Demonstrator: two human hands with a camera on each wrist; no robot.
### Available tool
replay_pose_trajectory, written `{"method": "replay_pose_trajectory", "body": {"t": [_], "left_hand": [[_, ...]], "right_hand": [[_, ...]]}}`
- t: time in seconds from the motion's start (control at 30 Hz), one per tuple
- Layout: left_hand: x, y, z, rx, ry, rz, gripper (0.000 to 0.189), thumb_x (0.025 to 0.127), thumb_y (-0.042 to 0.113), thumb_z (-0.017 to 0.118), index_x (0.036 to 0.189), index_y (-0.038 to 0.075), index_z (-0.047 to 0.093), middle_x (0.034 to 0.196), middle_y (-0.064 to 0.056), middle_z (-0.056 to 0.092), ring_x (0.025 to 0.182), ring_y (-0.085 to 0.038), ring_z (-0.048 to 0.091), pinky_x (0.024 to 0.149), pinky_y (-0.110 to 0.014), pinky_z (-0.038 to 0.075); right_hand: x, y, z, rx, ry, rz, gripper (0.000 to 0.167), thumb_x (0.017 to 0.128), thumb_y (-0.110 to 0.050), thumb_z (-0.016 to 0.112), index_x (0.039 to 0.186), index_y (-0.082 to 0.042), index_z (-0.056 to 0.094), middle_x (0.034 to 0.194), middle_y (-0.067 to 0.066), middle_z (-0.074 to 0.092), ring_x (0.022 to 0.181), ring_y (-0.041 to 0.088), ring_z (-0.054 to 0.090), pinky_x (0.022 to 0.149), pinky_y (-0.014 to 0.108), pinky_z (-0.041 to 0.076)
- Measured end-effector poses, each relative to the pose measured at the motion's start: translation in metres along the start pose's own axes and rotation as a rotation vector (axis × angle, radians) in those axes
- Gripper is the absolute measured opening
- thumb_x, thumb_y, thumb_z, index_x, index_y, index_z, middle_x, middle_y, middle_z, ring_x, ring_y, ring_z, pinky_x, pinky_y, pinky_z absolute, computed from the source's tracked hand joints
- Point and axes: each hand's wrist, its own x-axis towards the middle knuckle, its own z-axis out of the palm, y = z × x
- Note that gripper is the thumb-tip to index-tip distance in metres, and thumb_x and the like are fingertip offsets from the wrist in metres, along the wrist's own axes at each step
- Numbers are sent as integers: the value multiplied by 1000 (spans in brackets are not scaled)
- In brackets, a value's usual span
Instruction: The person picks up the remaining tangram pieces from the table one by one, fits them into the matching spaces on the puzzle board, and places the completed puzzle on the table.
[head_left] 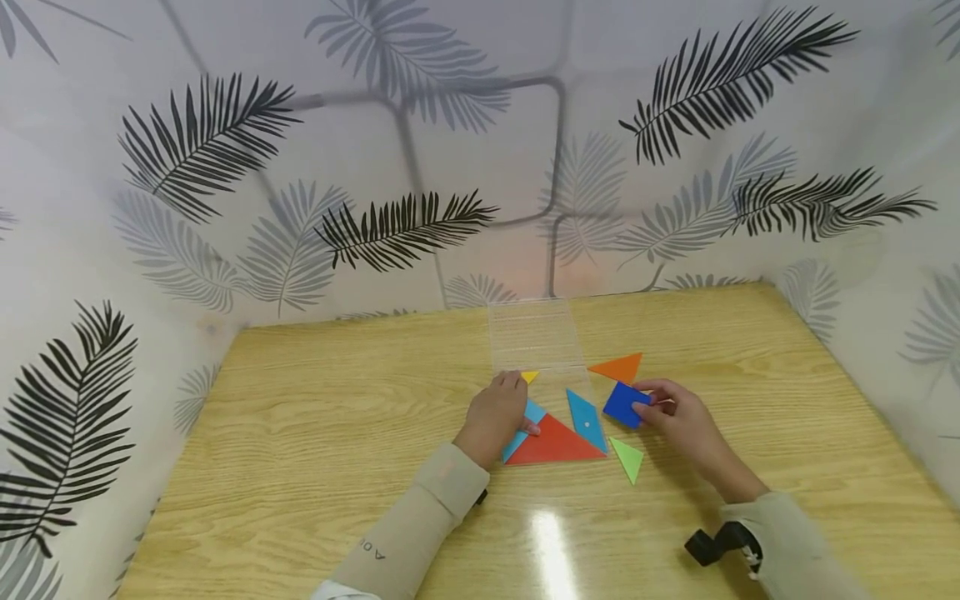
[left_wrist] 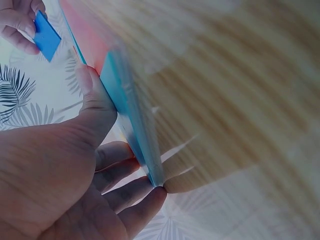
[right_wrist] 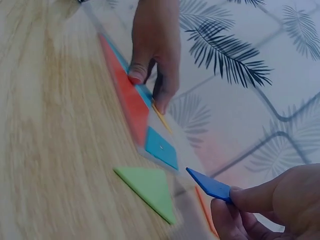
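Observation:
My right hand (head_left: 678, 417) pinches a dark blue square tile (head_left: 626, 405) by its edge between thumb and fingers. It hangs beside the clear case (head_left: 551, 385), near the table. My left hand (head_left: 495, 412) rests over the left side of the case, its thumb and fingertips touching a light blue tile (head_left: 535, 411) that it partly covers. Against that tile lies a large red triangle (head_left: 555, 442). A blue parallelogram (head_left: 587, 421) with a small pale dot sits to its right. A yellow tile (head_left: 529, 377) peeks out by the left fingers, mostly hidden.
An orange triangle (head_left: 618, 367) lies beyond the blue square, a green triangle (head_left: 627, 459) nearer me. The case's clear lid (head_left: 532, 329) extends toward the back of the wooden table (head_left: 322, 417). Leaf-patterned sheeting (head_left: 300, 225) stands along the back and sides.

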Motion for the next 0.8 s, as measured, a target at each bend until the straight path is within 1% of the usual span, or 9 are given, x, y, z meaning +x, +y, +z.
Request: {"method": "replay_pose_trajectory", "body": {"t": [0.13,0.27,0.4,0.5,0.6,0.7,0.8], "left_hand": [[-1,0,0,7,16,2,64,86,50,54,127,1,52,131,-10,48,122,-20,42,73,-21,52],[-1,0,-1,17,5,-1,62,87,48,54,128,1,52,131,-9,48,122,-20,41,74,-21,52],[-1,1,0,25,-3,-5,61,88,48,53,128,2,51,132,-9,47,123,-19,41,72,-20,52],[-1,1,2,27,4,-5,59,88,48,52,127,2,52,130,-8,48,121,-19,42,70,-20,52],[1,0,4,19,4,-8,62,87,51,50,126,3,52,130,-8,48,121,-19,42,73,-21,52],[3,0,5,16,-8,-14,65,86,53,48,127,3,52,131,-8,48,122,-19,42,77,-22,51],[4,-1,4,4,-23,-17,67,86,54,49,128,3,51,131,-7,47,122,-19,41,78,-22,51]], "right_hand": [[5,-3,13,-32,-6,-1,27,92,-10,58,117,0,58,97,17,54,81,25,58,66,25,53],[10,-8,26,-51,-17,-6,26,91,-13,60,114,-1,61,98,15,58,84,25,57,66,23,51],[17,-11,37,-41,-33,-18,28,90,-17,63,112,-1,63,97,13,61,83,24,57,65,24,50],[22,-11,44,-49,-36,-16,28,89,-20,64,111,-2,65,93,11,62,80,22,57,61,25,49],[27,-12,50,-66,-28,0,28,88,-21,65,111,-3,66,91,10,62,82,23,58,60,26,49],[29,-13,55,-99,-16,8,26,88,-19,65,110,-5,66,98,12,61,89,26,59,67,31,52],[29,-13,59,-153,-4,-8,25,88,-17,66,109,-4,67,103,13,58,93,28,60,74,38,53]]}}
